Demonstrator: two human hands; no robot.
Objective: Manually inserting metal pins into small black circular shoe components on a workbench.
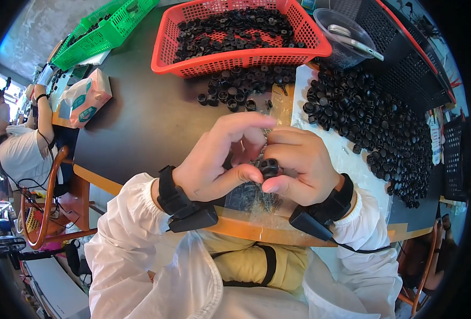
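My left hand (219,159) and my right hand (299,162) meet over the near edge of the dark table (145,122). Together they pinch a small black round plastic part (269,168) between thumbs and fingertips. Beneath the hands lies a clear plastic bag of small dark screws (254,196). Both wrists wear black straps with wedge-shaped devices, and my sleeves are white.
A red basket (235,53) full of black parts stands at the back, with loose ones (235,93) before it. A big heap of black parts (379,127) covers a white sheet at right. Green basket (105,32), tissue pack (84,98), clear bowl (347,37). Another person (17,143) sits far left.
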